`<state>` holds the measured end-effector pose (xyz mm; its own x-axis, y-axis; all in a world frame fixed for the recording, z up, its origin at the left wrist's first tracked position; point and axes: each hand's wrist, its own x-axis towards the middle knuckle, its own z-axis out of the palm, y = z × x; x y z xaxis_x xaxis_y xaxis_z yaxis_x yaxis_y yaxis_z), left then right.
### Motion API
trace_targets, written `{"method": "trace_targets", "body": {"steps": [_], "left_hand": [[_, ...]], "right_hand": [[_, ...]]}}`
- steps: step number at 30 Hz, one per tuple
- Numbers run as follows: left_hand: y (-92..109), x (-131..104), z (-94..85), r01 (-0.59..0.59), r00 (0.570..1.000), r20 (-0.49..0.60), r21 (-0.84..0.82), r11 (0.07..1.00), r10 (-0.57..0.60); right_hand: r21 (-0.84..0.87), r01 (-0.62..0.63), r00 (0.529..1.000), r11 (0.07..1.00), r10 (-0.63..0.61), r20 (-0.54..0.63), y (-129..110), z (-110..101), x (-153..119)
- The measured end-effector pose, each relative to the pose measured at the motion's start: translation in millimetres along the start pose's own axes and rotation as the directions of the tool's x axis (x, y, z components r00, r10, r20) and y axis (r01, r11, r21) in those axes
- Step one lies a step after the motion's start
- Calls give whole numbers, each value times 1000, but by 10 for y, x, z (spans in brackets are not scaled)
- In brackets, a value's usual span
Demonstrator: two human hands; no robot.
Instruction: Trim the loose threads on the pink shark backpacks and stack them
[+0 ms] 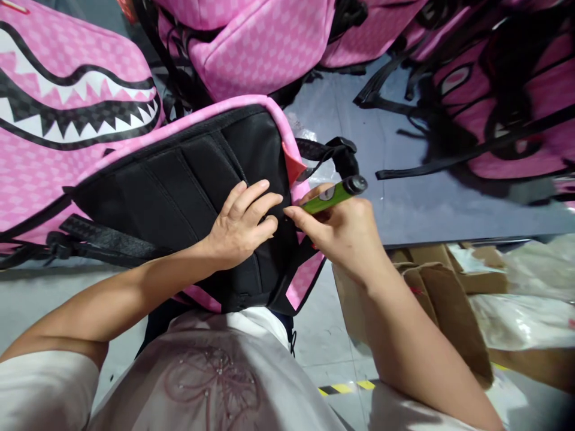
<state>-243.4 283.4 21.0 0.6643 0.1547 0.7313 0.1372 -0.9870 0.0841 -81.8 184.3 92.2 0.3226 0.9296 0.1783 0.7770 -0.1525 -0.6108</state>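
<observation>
Nearest, a pale shirt (215, 383) sits close to the pink backpack (157, 185), which lies black back panel up across the near edge of the bench (404, 209), its lower end overhanging. The left hand (245, 230) rests on the panel, fingers a little apart, holding nothing; just to its right, the right hand's (348, 224) grip is clamped on a green stick-like tool (330, 197) whose working end is hidden. That closeness seems the main risk: a slip could drive the tip into the left fingertips or scuff the panel, and the unsupported end could let the backpack shift if the left hand presses too lightly. The panel looks smooth and padded, seamed into long ridges, framed by a pink rim (224, 106), with a red triangular flap (294, 167) at the right and a black strap (108, 239) at the left. Farther off, a toothed-mouth pink bag (67, 48) lies left, and more pink bags (269, 54) crowd the far side.
</observation>
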Motion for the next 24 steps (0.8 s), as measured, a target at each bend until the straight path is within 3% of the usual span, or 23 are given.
{"method": "trace_targets", "body": {"steps": [5,10,17,21,24], "left_hand": [[4,14,-11,0,1000,16,47,999,0],[3,12,-27,-12,1000,21,63,998,10],[53,-2,-52,-17,1000,15,88,996,16],[50,-12,-44,-4,1000,23,98,995,2],[35,-13,-35,3,999,48,67,998,-6]], "right_hand": [[-11,-5,1000,1000,5,-27,53,24,-32],[133,-19,997,991,28,-66,129,67,-92],[376,-215,952,901,279,-124,142,81,-179],[270,-121,982,955,155,-107,145,141,-172],[201,-109,982,974,137,-131,173,149,-166]]}}
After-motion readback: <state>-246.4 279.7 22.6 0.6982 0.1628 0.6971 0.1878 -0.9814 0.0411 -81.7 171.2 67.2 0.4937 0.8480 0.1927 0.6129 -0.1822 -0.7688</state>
